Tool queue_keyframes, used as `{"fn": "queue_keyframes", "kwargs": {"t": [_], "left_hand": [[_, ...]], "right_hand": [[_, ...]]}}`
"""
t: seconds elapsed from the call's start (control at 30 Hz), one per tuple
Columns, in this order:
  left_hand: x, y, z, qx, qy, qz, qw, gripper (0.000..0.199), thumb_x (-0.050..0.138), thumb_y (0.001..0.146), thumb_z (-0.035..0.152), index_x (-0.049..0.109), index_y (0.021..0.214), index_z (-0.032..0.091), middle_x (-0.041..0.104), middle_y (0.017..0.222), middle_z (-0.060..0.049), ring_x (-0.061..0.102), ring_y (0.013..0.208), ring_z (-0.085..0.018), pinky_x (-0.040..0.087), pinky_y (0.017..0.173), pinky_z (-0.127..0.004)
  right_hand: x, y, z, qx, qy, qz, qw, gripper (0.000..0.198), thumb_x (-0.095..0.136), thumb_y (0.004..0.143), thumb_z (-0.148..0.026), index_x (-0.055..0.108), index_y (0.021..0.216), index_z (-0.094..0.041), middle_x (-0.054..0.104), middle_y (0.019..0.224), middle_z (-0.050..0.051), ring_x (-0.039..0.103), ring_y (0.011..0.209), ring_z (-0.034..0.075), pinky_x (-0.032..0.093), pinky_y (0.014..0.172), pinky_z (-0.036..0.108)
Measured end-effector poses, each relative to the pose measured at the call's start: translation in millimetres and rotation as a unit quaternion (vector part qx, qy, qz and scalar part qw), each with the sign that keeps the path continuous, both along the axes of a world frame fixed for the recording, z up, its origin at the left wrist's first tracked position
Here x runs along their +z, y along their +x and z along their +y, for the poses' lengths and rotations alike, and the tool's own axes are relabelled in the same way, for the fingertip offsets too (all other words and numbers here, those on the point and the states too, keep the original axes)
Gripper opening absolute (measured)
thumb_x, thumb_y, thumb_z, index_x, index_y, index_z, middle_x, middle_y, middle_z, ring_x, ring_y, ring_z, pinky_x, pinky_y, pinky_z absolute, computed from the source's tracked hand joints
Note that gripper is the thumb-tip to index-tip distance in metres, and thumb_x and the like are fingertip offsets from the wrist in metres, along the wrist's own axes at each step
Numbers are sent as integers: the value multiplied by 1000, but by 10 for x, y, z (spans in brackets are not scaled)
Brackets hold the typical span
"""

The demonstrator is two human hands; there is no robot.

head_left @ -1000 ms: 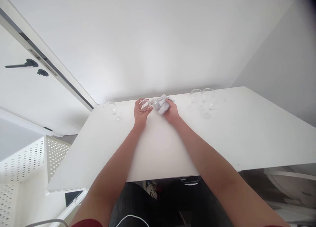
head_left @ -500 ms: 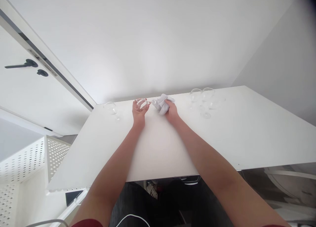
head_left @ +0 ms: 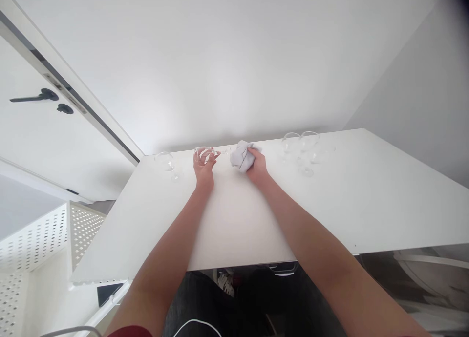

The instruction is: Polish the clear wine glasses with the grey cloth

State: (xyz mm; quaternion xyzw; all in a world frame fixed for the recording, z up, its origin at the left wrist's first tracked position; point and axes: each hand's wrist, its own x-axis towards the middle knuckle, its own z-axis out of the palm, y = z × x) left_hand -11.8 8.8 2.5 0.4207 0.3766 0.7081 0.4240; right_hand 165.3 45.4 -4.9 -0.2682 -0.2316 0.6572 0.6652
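Leftward, the stemmed glass [head_left: 203, 152] has shifted with the left hand [head_left: 204, 171]; its foot, set into the cloth [head_left: 240, 156] a second ago, now shows clear, just beside the folds. That glass lies sideways above the far part of the counter [head_left: 238, 220], its bowl pointing left, the fingers of the left hand wrapped around the bowl. Meanwhile, the right hand [head_left: 258, 167] keeps the bunched, pale grey cloth gripped.

Thin clear walls suggest a light, stiff and fragile piece, probably slippery on bare skin. Cradling the bowl gently looks safest; the narrow stem would likely snap if twisted against it. The cloth looks soft and should yield to any squeeze.

Farther out, a lone glass [head_left: 166, 161] stands to the left, near the left hand, and could be knocked by a swing that way. Several more glasses [head_left: 309, 142] cluster beyond the right hand, overlapping too much to count surely. Behind them all, the wall [head_left: 227, 73] limits reach past the counter's far edge.
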Motion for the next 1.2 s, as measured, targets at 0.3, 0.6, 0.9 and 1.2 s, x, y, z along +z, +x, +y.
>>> {"fn": "queue_keyframes", "kwargs": {"t": [0.3,0.6,0.9,1.2], "left_hand": [[-49,20,33,26,24,20,999,68,81,81,48,42,135,34,66,126,-9,71,106,-21,50,87,-33],[-36,16,-4,20,28,68,997,65,81,82,45,50,137,32,67,123,-9,67,106,-20,52,92,-35],[-35,32,-19,-2,11,98,995,67,83,79,45,55,138,33,68,117,-7,68,94,-18,55,86,-34],[-25,55,-46,-18,-11,194,981,67,85,76,38,59,138,33,71,114,-7,66,90,-17,53,78,-30]], "right_hand": [[137,33,-201,156,159,-191,956,25,58,66,-26,69,87,-20,72,79,2,68,82,22,54,75,31],[104,-192,-350,84,326,-663,669,39,52,73,-13,74,104,-23,66,114,3,60,78,16,46,77,30],[173,-301,-477,53,277,-818,501,45,51,89,-23,63,132,-31,50,143,5,63,75,16,47,68,32],[204,-455,-505,104,193,-856,468,42,49,92,-21,61,132,-21,60,136,13,69,90,24,50,71,34]]}}
